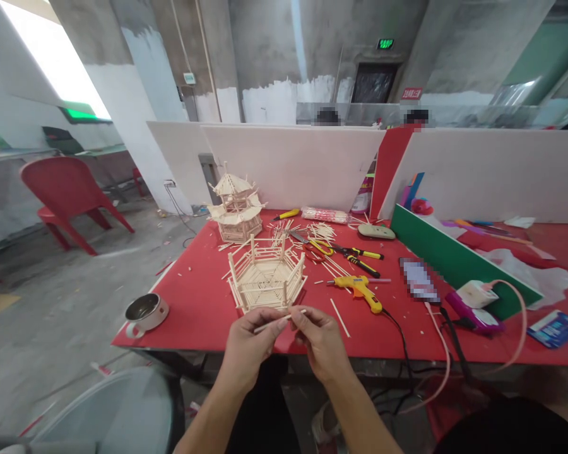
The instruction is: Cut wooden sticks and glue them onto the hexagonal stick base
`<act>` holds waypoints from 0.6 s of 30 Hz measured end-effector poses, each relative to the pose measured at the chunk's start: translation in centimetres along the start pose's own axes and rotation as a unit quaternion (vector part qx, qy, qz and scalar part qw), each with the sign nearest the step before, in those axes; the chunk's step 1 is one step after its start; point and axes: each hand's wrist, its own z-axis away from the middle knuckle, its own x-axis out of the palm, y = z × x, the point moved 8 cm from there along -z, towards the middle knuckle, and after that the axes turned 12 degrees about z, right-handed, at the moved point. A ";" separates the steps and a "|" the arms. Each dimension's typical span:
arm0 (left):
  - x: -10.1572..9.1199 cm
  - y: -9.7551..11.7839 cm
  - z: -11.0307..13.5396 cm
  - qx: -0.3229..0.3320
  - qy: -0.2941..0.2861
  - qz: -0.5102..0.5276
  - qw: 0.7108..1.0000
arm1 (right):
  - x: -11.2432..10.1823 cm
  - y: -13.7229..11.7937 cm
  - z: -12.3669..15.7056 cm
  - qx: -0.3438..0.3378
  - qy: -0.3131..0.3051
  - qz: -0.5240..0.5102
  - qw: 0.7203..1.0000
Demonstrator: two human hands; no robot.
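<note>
Both my hands are raised at the near edge of the red table [199,309] and pinch one thin wooden stick [279,320] between them. My left hand [250,347] grips its left end, my right hand [319,340] its right end. Just beyond the stick stands a hexagonal fence-like frame of wooden sticks [266,277]. Behind that is a small stick-built pagoda model [235,207]. A yellow glue gun [360,290] lies to the right of the frame, its black cord running off the table edge.
Loose sticks [322,233], yellow-handled scissors [315,244] and pliers [360,258] lie mid-table. A metal cup [146,311] sits at the left corner. A phone [419,280], a charger [476,293] and a green board [454,261] are right. White partitions stand behind; a red chair [69,195] far left.
</note>
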 end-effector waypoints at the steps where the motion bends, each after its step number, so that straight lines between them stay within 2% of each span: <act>1: -0.5 -0.1 0.1 -0.008 0.015 0.045 0.999 | 0.3 0.3 -0.3 0.005 0.032 -0.032 0.999; 3: -1.0 -0.6 0.1 -0.021 0.037 0.137 0.990 | 1.1 0.7 -0.7 0.011 0.069 -0.067 0.995; 4: -1.0 -1.1 0.0 -0.026 0.045 0.176 0.983 | 1.7 0.7 -0.7 0.010 0.068 -0.071 0.995; 6: -0.9 -2.0 -0.1 -0.031 0.064 0.224 0.972 | 2.6 0.8 -0.5 0.001 0.049 -0.062 0.997; 8: -1.0 -2.5 -0.3 -0.016 0.087 0.235 0.968 | 2.6 0.7 -0.2 -0.012 0.022 -0.017 1.000; 10: -1.3 -2.4 -0.6 0.010 0.112 0.228 0.967 | 1.0 0.0 -0.2 -0.030 -0.002 0.078 0.996; 11: -1.6 -2.2 -0.7 0.024 0.124 0.223 0.967 | -0.5 -0.7 -0.5 -0.045 -0.007 0.150 0.988; 12: -1.9 -1.9 -0.8 0.038 0.132 0.217 0.966 | -2.6 -1.7 -1.0 -0.066 0.013 0.236 0.970; 13: -2.1 -1.6 -1.0 0.048 0.136 0.210 0.967 | -5.3 -2.9 -1.6 -0.089 0.066 0.336 0.935; 14: -2.3 -1.4 -1.2 0.055 0.136 0.202 0.968 | -8.3 -4.4 -2.2 -0.109 0.141 0.453 0.874; 15: -2.4 -1.2 -1.3 0.058 0.133 0.195 0.970 | -11.0 -5.4 -2.9 -0.096 0.198 0.571 0.791; 16: -2.5 -1.2 -1.4 0.057 0.130 0.189 0.972 | -13.3 -5.6 -4.0 -0.043 0.214 0.673 0.706; 17: -2.5 -1.2 -1.6 0.053 0.127 0.186 0.973 | -15.2 -5.5 -5.1 -0.014 0.208 0.698 0.685; 18: -2.5 -1.2 -1.6 0.050 0.126 0.185 0.973 | -16.5 -5.3 -6.1 0.002 0.197 0.710 0.676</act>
